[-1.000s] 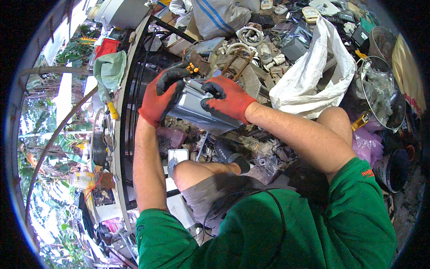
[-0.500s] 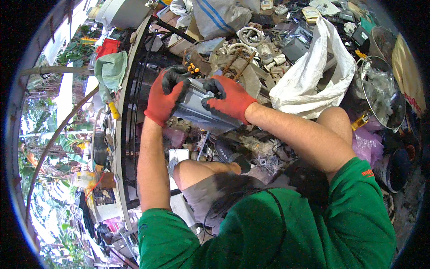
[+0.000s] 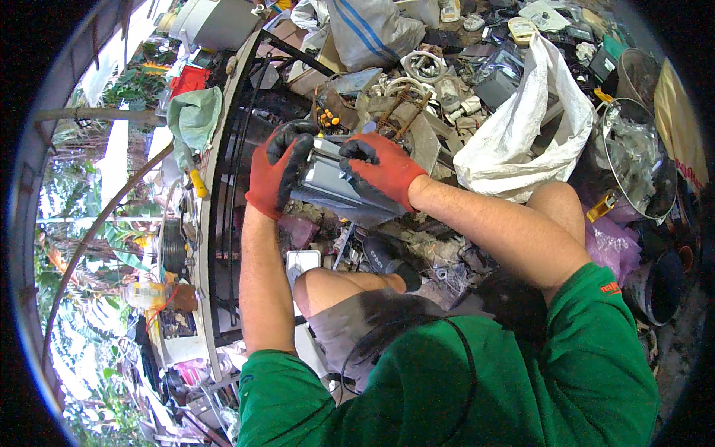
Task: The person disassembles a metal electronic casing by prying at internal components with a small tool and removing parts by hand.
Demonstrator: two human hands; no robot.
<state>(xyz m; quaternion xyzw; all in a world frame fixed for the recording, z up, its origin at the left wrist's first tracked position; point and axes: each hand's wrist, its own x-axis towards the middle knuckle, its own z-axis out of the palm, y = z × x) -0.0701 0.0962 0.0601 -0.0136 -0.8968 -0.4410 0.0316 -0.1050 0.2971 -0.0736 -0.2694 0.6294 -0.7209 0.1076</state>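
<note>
1. As I watch from afar, the right hand [image 3: 381,170] has its bent fingers and thumb clamped on the grey box [image 3: 330,179].
2. The left hand [image 3: 279,167] curls at its left end; I cannot tell whether those fingertips meet.
3. That box sits between both hands.

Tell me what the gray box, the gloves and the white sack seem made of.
Gray box: metal or plastic; its smooth, dull-sheened faces fit either. Gloves: apparently matte red fabric; black, rubbery-looking areas suggest a coating. White sack: probably woven plastic, given its stiff, slightly shiny folds.
</note>
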